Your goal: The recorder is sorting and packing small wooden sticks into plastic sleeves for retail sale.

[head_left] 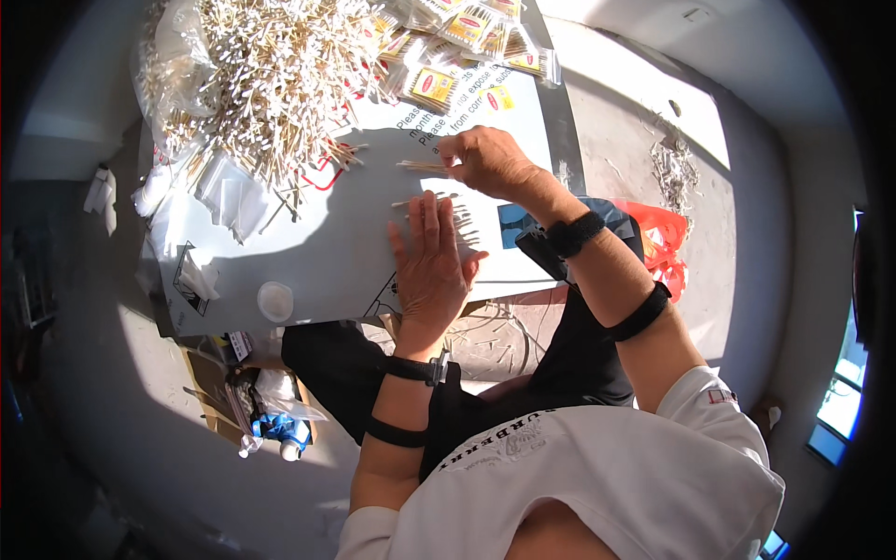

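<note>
My left hand [429,257] lies flat with fingers stretched out on a row of cotton swabs [464,224] on the grey-white printed board [345,266]. Part of that row is hidden under the fingers. Just beyond it, my right hand [490,161] is closed in a pinch on a few cotton swabs [422,167], whose sticks point to the left. A big heap of loose cotton swabs [271,70] covers the far left of the board. Small clear packets of swabs with yellow labels [435,87] lie piled at the far side.
Empty clear plastic bags [233,194] rest beside the heap. A white round lid [275,301] sits near the board's front left. A red plastic bag [663,247] hangs to the right. Below left stands a cardboard box [213,397] of odds and ends; debris [674,168] lies on the floor.
</note>
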A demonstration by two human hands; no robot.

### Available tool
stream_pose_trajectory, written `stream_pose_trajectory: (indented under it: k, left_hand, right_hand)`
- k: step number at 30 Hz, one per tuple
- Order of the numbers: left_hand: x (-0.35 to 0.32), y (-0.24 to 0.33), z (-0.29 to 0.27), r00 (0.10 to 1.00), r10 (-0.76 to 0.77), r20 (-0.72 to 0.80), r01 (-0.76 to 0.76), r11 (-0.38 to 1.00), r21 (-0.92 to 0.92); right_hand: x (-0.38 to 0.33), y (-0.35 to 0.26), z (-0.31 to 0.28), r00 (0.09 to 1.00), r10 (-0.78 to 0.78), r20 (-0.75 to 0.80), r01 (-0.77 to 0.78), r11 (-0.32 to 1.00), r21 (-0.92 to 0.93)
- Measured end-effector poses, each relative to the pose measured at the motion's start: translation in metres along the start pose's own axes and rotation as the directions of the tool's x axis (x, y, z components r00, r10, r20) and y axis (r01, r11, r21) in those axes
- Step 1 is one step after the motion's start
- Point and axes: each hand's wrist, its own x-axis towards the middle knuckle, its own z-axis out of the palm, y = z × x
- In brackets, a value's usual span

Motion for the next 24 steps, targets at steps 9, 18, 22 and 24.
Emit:
stream_pose_trajectory:
  k: [9, 18, 22, 24]
  left_hand:
    - [0.039, -0.007, 0.001, 0.993, 0.109, -0.043, -0.102, 0.986, 0.135]
    - [0.014, 0.008, 0.008, 0.996, 0.085, -0.042, -0.080, 0.991, 0.104]
    - [0.030, 0.004, -0.012, 0.997, 0.056, -0.047, -0.051, 0.993, 0.106]
    - [0.031, -0.010, -0.016, 0.992, 0.051, -0.118, -0.053, 0.999, -0.009]
  right_hand:
    - [-0.049, 0.017, 0.016, 0.949, -0.013, -0.315, 0.096, 0.963, 0.250]
    - [-0.120, -0.024, 0.064, 0.788, 0.428, -0.441, 0.178, 0.528, 0.830]
    - [-0.116, -0.033, 0.065, 0.777, 0.440, -0.450, 0.199, 0.506, 0.839]
    - [-0.112, -0.031, 0.064, 0.774, 0.453, -0.442, 0.211, 0.473, 0.855]
